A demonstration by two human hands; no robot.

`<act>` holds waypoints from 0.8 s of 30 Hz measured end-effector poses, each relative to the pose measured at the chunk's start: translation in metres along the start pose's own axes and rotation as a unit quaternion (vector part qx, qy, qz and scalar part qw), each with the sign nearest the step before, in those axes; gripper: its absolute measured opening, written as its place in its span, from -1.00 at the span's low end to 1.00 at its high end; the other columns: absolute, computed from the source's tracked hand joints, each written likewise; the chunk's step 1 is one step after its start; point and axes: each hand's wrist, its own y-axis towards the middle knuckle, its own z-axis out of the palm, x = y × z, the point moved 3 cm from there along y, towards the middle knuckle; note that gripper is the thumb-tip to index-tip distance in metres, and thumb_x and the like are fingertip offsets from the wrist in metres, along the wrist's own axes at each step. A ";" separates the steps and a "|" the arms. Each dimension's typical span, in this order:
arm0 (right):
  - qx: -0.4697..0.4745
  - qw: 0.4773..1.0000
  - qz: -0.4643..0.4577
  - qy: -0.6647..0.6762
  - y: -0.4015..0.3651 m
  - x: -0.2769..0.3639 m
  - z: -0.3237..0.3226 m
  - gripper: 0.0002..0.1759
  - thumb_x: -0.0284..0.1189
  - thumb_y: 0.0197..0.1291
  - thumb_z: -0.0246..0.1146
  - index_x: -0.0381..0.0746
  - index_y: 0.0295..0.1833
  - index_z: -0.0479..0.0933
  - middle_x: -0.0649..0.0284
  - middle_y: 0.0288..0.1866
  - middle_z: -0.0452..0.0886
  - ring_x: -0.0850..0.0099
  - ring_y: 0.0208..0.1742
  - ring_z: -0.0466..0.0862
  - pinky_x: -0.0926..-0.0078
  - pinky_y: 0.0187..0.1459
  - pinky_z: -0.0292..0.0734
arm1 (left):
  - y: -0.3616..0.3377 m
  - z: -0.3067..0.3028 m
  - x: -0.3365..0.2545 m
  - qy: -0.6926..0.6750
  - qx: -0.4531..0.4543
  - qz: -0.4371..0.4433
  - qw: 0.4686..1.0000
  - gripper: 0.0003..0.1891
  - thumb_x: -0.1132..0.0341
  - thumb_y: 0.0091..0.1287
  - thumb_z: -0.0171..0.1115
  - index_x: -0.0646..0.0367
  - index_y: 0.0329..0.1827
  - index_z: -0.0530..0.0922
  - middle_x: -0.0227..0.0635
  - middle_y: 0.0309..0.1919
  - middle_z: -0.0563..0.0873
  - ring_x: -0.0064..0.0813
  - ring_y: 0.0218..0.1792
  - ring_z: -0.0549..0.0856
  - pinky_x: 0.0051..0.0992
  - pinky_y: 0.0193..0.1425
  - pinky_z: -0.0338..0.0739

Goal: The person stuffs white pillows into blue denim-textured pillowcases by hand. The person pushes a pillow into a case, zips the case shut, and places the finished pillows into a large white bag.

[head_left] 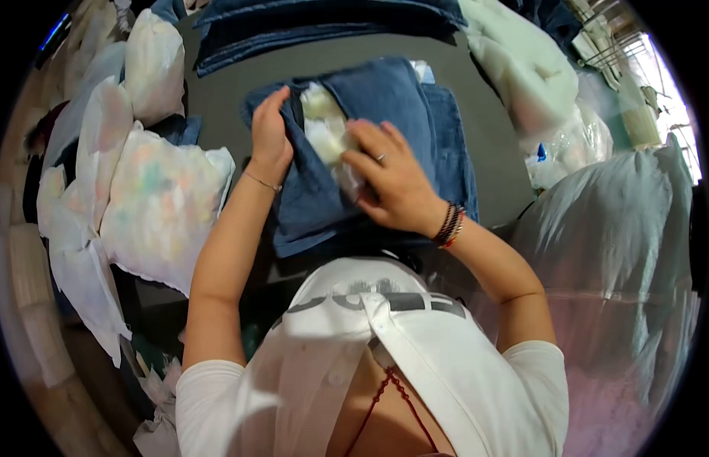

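A blue denim-like cushion cover (392,91) lies in front of me with its opening spread. Through the gap shows a white filling with a pale yellowish tint (321,114). My left hand (270,135) is at the cover's left edge, fingers together and closed against the fabric. Over the filling lies my right hand (392,171), its fingers apart and partly smeared by motion, touching the filling at the opening. Its palm side is hidden. Under the cover's right side, more blue fabric (453,152) sticks out.
Folded blue covers (324,34) are stacked at the far side of the dark table (499,164). White stuffed pillows with coloured bits (164,198) are piled on the left. A pale roll of padding (522,68) and a large translucent plastic bag (613,236) stand on the right.
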 end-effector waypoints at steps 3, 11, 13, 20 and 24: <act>-0.059 0.995 0.063 -0.050 -0.014 -0.022 -0.012 -0.44 -0.57 -0.01 0.33 -0.17 0.22 0.55 -0.10 0.27 0.49 -0.06 0.21 0.55 0.10 0.17 0.52 | -0.025 0.014 -0.014 -0.022 0.004 -0.136 0.990 -0.88 0.37 0.45 0.22 0.19 -0.26 0.63 -0.48 -0.42 0.68 -0.61 -0.50 0.59 -0.58 -0.46 0.44; 0.037 0.984 0.174 0.001 -0.051 -0.081 -0.012 -0.65 -0.66 0.24 0.21 -0.26 0.14 0.58 0.13 -0.06 0.60 0.22 -0.16 0.68 0.34 -0.09 0.59 | -0.005 -0.003 0.002 -0.059 0.043 -0.209 0.975 -0.70 0.29 0.49 0.24 0.02 -0.45 0.40 -0.64 -0.66 0.29 -0.74 -0.72 0.29 -0.67 -0.69 0.16; 0.031 0.954 0.278 0.107 -0.055 -0.096 -0.013 -0.69 -0.60 0.22 0.21 -0.23 0.08 0.61 0.14 -0.16 0.62 0.10 -0.14 0.67 0.25 -0.04 0.60 | -0.014 -0.003 -0.002 -0.048 0.067 -0.233 0.969 -0.71 0.26 0.51 0.21 0.03 -0.43 0.42 -0.65 -0.67 0.29 -0.76 -0.72 0.29 -0.69 -0.69 0.15; -0.081 0.984 0.143 -0.068 -0.041 -0.070 -0.023 -0.42 -0.61 -0.04 0.48 -0.15 0.17 0.57 0.10 0.17 0.58 0.13 0.22 0.61 0.28 0.24 0.55 | 0.005 -0.029 0.001 -0.035 0.068 -0.260 0.963 -0.81 0.27 0.50 0.21 0.02 -0.34 0.54 -0.67 -0.69 0.36 -0.80 -0.75 0.26 -0.72 -0.72 0.10; 0.080 0.981 -0.037 -0.172 -0.006 -0.055 -0.041 -0.38 -0.42 -0.22 0.58 -0.11 0.10 0.63 0.12 0.24 0.54 0.16 0.47 0.32 0.16 0.51 0.19 | 0.013 0.019 -0.032 0.114 0.192 -0.290 0.931 -0.85 0.24 0.50 0.23 0.03 -0.28 0.58 -0.72 -0.69 0.30 -0.86 -0.74 0.23 -0.76 -0.71 0.01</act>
